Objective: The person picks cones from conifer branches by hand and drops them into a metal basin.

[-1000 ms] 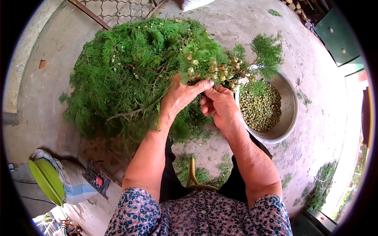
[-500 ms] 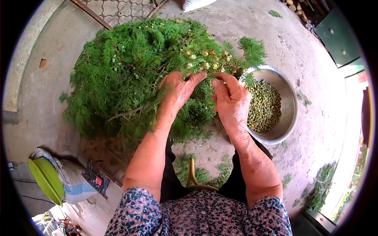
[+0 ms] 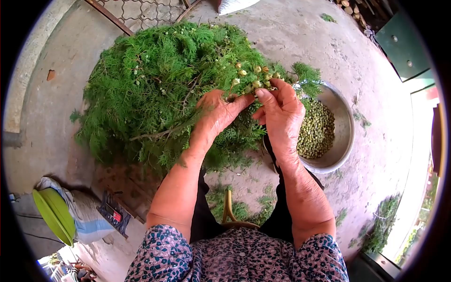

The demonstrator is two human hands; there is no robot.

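A large heap of green conifer branches (image 3: 155,89) lies in front of me. My left hand (image 3: 221,110) is closed on a branch whose tip carries pale yellow-green cones (image 3: 256,83). Close beside it, my right hand (image 3: 282,108) pinches at the cone cluster with thumb and forefinger; the exact cone between the fingertips is partly hidden. The leafy end of this branch (image 3: 307,74) reaches over the rim of a metal basin (image 3: 346,141). Many small green cones (image 3: 317,134) cover the basin's bottom.
A concrete floor (image 3: 300,33) with scattered green sprigs surrounds the heap. At lower left stand a lime-green basin (image 3: 52,214) and a pale sack (image 3: 89,218). A white sack (image 3: 235,4) lies at the top, and firewood (image 3: 352,8) at upper right.
Both hands and the cone-bearing branch have shifted slightly to the right and downward. My right thumb and fingers have come up against the cone cluster. The basin has stayed in place.
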